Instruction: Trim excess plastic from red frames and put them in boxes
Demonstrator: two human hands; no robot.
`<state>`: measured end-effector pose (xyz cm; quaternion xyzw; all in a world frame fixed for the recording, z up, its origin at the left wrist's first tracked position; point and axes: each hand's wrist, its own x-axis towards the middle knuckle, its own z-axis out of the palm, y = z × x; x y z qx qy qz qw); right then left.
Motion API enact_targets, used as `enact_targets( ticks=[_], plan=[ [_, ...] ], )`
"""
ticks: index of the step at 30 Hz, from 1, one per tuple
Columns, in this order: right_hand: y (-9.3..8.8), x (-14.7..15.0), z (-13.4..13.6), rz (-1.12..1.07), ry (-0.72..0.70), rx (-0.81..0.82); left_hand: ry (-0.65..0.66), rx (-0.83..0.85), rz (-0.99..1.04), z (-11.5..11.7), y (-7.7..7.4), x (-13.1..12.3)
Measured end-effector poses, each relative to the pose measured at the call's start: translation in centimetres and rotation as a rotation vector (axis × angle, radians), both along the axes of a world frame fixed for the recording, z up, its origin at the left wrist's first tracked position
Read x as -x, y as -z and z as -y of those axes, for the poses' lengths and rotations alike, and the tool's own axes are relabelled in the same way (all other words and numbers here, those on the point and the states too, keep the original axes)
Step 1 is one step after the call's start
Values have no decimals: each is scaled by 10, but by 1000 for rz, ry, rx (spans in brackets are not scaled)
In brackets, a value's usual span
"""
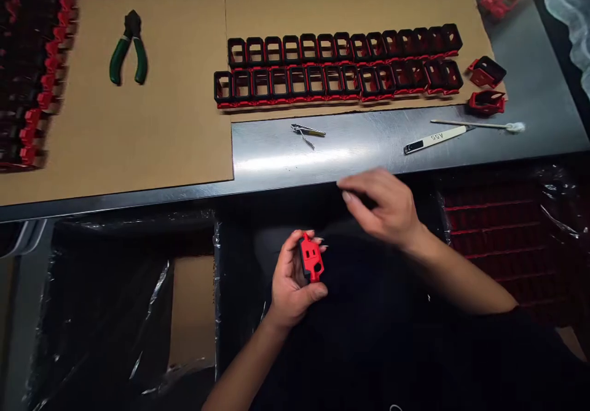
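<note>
"Fingers first: gripping a red-and-black part [311, 257] in the left hand [292, 288], low over dark clothing, on the near side of the bench [276, 168]. On the right hand [382, 205], blurred and half-curled, well apart from that part; cannot tell whether pinching anything small."

"And around both, from the largest down?"

"Start with the bench, bare steel along much of the near edge, cardboard [152, 134] over the rest. Below, two plastic-lined boxes: at left, one [115, 313] with cardboard showing inside; at right, one [565, 239] with rows of red parts [493, 233]."

"Any sign of progress up top?"

"Plenty, judging by the order. At far left, a large massed group [32, 61] of red-and-black parts; toward the right, two long rows [341, 96], one behind the other. Finished or waiting? Cannot tell."

"Tools?"

"Lying free of both hands: green-handled pliers [132, 35] on cardboard; on steel, a pale-handled tool [436, 139] beside a swab [477, 124]."

"And left over?"

"Two loose parts [488, 72] near the row ends, perhaps set aside. Also, probably mid-handling, the gripped part. Smallest, nippers [316, 132] on steel, untouched."
</note>
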<state>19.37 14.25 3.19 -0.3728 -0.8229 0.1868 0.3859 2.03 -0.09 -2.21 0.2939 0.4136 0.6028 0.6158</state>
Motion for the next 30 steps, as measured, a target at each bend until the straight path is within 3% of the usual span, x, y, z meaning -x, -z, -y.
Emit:
enact_targets(
  ticks=[3, 6, 11, 16, 19, 24, 27, 30],
  plan=[
    [-3, 21, -47, 256, 237, -52, 28, -5, 200, -2, -5, 0],
    [4, 42, -76, 409, 306, -20, 39, -31, 314, -1, -6, 0],
    [14, 51, -86, 398, 292, -2, 26, -63, 274, 3, -1, 3],
    [9, 42, -82, 377, 288, 14, 21, -97, 162, 3, 4, 4],
    [-2, 28, -65, 285, 255, -28, 46, -156, -14, 3, 4, 7],
    [-19, -15, 1, 111, -54, -28, 47, -345, -540, 2, -2, 19],
    [-15, -32, 44, 61, -214, 112, 110, -412, -717, -2, -6, 22],
    [-6, -34, 74, -37, -283, 206, 184, -463, -743, -8, -7, 19]
  ],
)
